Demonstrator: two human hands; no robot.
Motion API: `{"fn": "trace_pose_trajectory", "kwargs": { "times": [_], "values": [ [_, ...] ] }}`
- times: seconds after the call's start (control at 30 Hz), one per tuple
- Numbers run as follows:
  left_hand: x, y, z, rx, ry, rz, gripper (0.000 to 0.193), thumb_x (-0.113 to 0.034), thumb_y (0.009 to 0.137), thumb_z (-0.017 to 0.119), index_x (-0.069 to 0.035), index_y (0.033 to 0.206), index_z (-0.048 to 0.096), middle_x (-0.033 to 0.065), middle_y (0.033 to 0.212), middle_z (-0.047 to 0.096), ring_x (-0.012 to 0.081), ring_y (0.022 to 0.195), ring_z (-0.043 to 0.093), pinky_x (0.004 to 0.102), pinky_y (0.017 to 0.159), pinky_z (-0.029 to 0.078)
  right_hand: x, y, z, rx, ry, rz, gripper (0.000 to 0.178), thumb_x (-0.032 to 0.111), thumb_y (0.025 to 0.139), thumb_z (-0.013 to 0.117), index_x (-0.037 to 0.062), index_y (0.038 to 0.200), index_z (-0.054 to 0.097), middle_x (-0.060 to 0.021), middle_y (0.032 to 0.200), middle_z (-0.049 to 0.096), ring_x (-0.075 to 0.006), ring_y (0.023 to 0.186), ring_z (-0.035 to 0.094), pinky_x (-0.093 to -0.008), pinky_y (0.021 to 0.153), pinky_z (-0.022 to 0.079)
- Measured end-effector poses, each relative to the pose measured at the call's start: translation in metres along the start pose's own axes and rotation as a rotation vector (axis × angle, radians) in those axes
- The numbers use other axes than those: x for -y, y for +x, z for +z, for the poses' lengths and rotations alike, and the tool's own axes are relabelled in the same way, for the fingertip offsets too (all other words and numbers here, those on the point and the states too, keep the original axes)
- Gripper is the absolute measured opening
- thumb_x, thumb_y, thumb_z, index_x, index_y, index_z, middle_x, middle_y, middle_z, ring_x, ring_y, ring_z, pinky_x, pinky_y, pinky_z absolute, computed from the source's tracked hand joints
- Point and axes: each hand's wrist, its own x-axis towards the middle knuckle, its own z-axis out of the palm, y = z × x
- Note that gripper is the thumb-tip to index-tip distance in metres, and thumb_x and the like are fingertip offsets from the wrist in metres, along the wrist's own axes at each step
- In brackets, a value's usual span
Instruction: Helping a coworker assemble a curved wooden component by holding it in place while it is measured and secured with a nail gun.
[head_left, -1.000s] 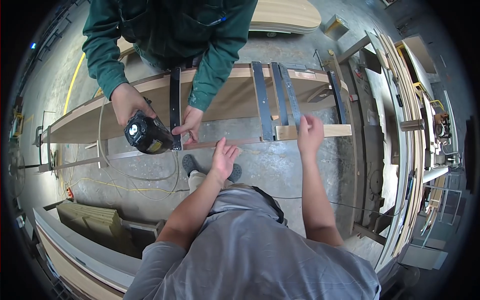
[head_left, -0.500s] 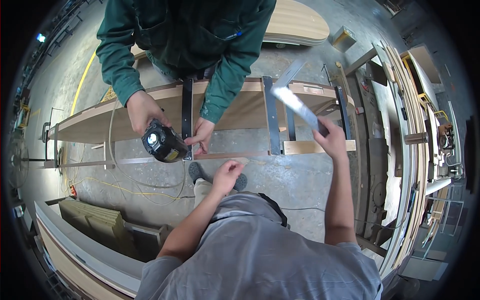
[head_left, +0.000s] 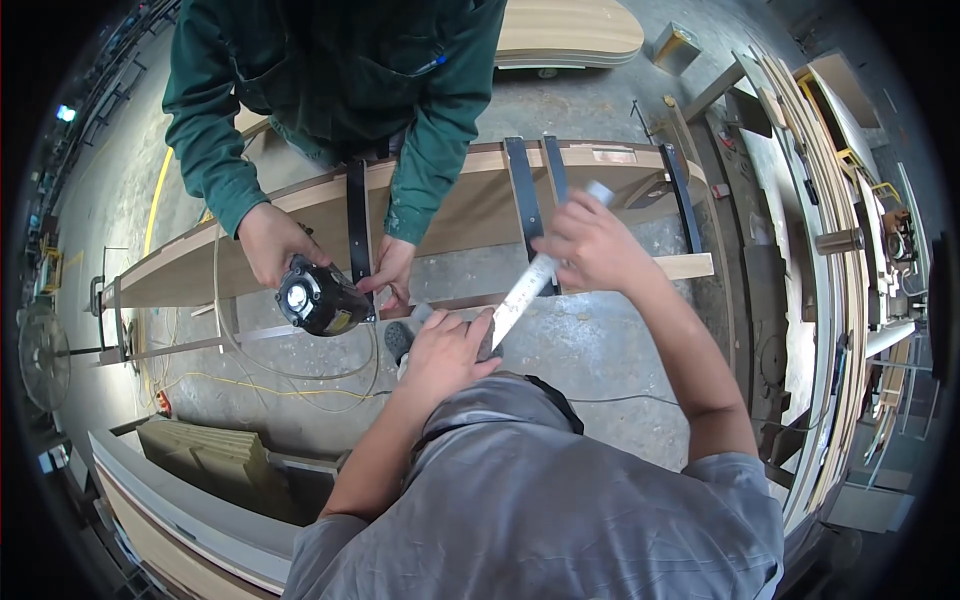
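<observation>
A flat metal carpenter's square (head_left: 522,297) slants between my two hands, over the near rail (head_left: 455,303) of a wooden frame. My right hand (head_left: 597,245) grips its upper part, with the end sticking out above the fingers. At the lower end, my left hand (head_left: 445,352) is closed over the square; a short pale end shows past its fingers, and the corner is mostly hidden. To the left, a person in a green jacket (head_left: 325,75) holds a black power tool (head_left: 322,298) at a black crosspiece (head_left: 357,225), other hand on the joint.
A long curved wooden panel (head_left: 270,250) spans the far side, joined by black crosspieces. A pale board (head_left: 685,266) lies at right. Hoses and a yellow cord (head_left: 250,388) cross the floor. Stacked boards (head_left: 200,460) stand lower left; long timber strips (head_left: 855,330) line the right.
My right hand has swung the square left and down toward me. My left hand has closed on its lower end. The other person's tool stays at the same crosspiece.
</observation>
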Motion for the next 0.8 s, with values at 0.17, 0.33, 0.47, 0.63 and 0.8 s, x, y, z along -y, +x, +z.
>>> {"fn": "trace_pose_trajectory", "kwargs": {
  "times": [0.17, 0.33, 0.47, 0.63, 0.8],
  "values": [
    [-0.008, -0.007, 0.043, -0.183, 0.030, -0.237, 0.088, -0.055, 0.070, 0.071, 0.004, 0.130, 0.046, 0.0080, 0.068, 0.059, 0.0226, 0.066, 0.057, 0.0346, 0.070, 0.042, 0.031, -0.026, 0.046, -0.495, 0.050, 0.581, 0.023, 0.010, 0.073, 0.067, 0.0065, 0.096, 0.066, -0.0089, 0.097, 0.062, -0.0283, 0.092, 0.058, -0.0425, 0.088, 0.045],
    [-0.012, 0.015, 0.075, -0.234, 0.037, -0.285, 0.100, -0.061, 0.069, 0.067, 0.007, 0.136, 0.037, 0.0100, 0.077, 0.060, 0.0243, 0.072, 0.056, 0.0354, 0.071, 0.041, 0.100, -0.071, 0.102, -0.568, 0.602, 1.053, 0.009, 0.008, 0.080, 0.065, 0.0008, 0.086, 0.065, -0.0120, 0.079, 0.063, -0.0239, 0.071, 0.062, -0.0318, 0.065, 0.048],
    [-0.013, 0.044, 0.084, -0.243, 0.053, -0.253, 0.094, -0.054, 0.075, 0.066, 0.007, 0.139, 0.033, 0.0112, 0.086, 0.057, 0.0255, 0.079, 0.051, 0.0376, 0.073, 0.038, 0.117, -0.079, 0.112, -0.462, 0.696, 1.026, 0.012, 0.008, 0.080, 0.065, 0.0006, 0.089, 0.066, -0.0117, 0.080, 0.063, -0.0229, 0.071, 0.062, -0.0319, 0.065, 0.049],
    [-0.003, 0.067, 0.094, -0.189, 0.027, -0.191, 0.081, -0.043, 0.078, 0.068, 0.003, 0.139, 0.038, 0.0098, 0.087, 0.055, 0.0249, 0.083, 0.050, 0.0380, 0.073, 0.037, 0.109, -0.088, 0.109, -0.382, 0.703, 1.018, 0.019, 0.010, 0.079, 0.066, 0.0017, 0.096, 0.065, -0.0108, 0.081, 0.062, -0.0219, 0.069, 0.060, -0.0315, 0.063, 0.049],
    [0.007, 0.072, 0.102, -0.188, -0.015, -0.121, 0.068, -0.031, 0.079, 0.068, 0.001, 0.134, 0.045, 0.0091, 0.095, 0.056, 0.0263, 0.088, 0.050, 0.0387, 0.079, 0.040, 0.103, -0.094, 0.109, -0.374, 0.730, 1.064, 0.020, 0.011, 0.080, 0.066, 0.0023, 0.097, 0.065, -0.0105, 0.081, 0.062, -0.0213, 0.069, 0.060, -0.0317, 0.063, 0.048]
  ]
}}
